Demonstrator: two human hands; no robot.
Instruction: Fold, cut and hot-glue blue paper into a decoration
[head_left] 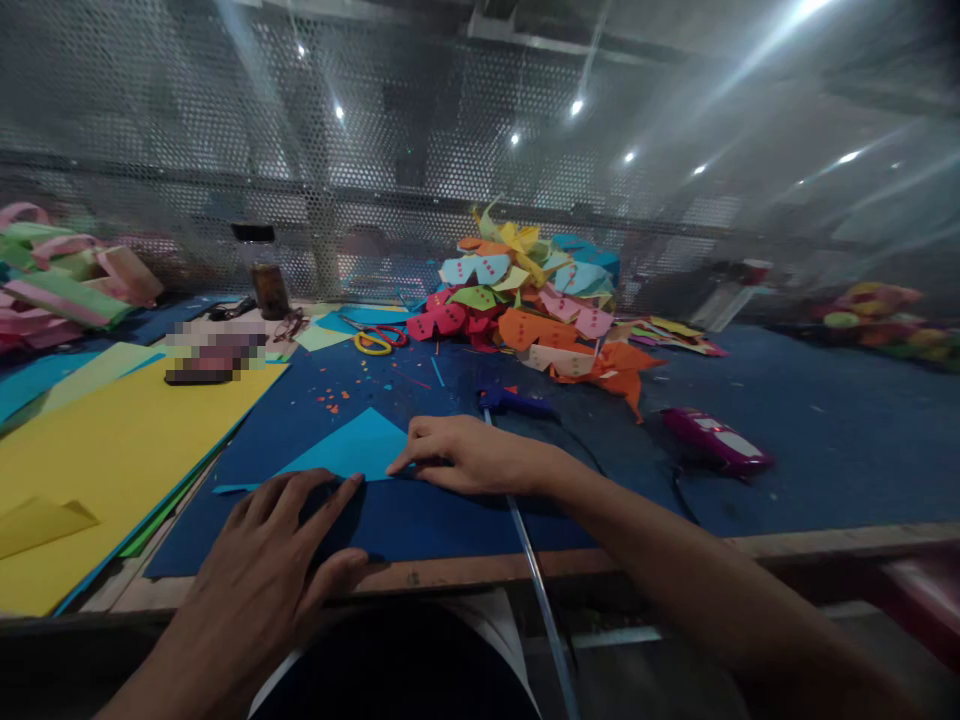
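A folded sheet of bright blue paper (349, 445) lies on the dark blue table cover, its peak pointing away from me. My left hand (281, 530) rests with fingers spread along the paper's lower edge, thumb apart from the forefinger. At the paper's right corner, my right hand (457, 455) is closed, with thumb and forefinger pressed together on the edge. Part of that corner is hidden under the fingers. Just beyond my right hand lies a blue glue gun (517, 402); a long clear glue stick (536, 575) runs from it beneath my wrist and past the table edge.
Yellow sheets (150, 450) are stacked at left, with a blurred dark object on them. Scissors (375, 342), a lidded bottle (266, 275) and a pile of coloured paper shapes (525, 300) stand behind. A purple corded device (716, 440) lies at right. Perforated metal panels (405, 150) close off the back.
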